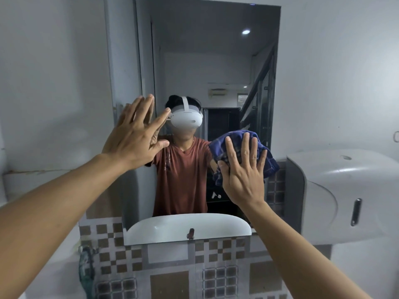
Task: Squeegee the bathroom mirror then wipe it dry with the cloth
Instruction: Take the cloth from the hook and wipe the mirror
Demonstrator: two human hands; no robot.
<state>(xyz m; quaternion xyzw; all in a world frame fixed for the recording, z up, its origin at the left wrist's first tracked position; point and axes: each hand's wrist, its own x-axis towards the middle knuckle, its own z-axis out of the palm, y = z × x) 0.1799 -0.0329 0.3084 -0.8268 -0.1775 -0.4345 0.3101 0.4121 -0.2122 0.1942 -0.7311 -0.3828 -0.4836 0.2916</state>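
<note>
Your right hand [243, 173] presses the cloth [244, 152] flat-fingered on the mirror [216, 61]; left hand [135, 134] splayed, empty; cloth partly hidden.

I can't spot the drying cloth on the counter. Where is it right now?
In the head view, the blue checked cloth is pressed flat against the mirror under the right hand, low on the mirror's right side, beside the white dispenser.
</note>
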